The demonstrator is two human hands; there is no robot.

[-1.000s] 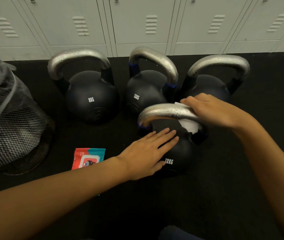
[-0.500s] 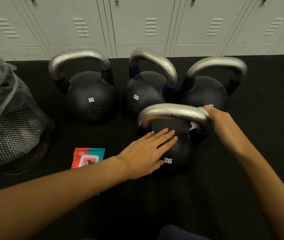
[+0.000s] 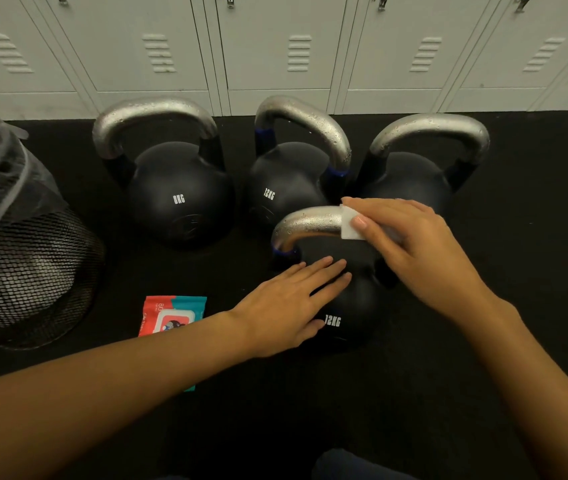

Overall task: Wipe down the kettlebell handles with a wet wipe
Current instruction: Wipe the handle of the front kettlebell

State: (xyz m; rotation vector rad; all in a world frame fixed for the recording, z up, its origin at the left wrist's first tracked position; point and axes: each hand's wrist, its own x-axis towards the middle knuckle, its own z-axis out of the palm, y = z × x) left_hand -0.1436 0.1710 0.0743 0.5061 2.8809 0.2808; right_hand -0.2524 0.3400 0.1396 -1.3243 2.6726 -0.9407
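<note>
Right hand (image 3: pixel 410 251) pinches wet wipe (image 3: pixel 351 227) on front kettlebell handle (image 3: pixel 305 226); left hand (image 3: pixel 289 303) flat, steadying it. Three handles behind look beaded, likely unwiped.

Pale grey lockers (image 3: pixel 275 46) with vent slots line the wall behind black matte flooring (image 3: pixel 535 271).

Wet wipe (image 3: pixel 349 226) on kettlebell handle (image 3: pixel 306 224)

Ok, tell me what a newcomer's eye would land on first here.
First, the right hand pressing a white wet wipe round the silver handle of the nearest kettlebell, while the left hand lies flat on its black body. Behind stand three more kettlebells before grey lockers.
</note>
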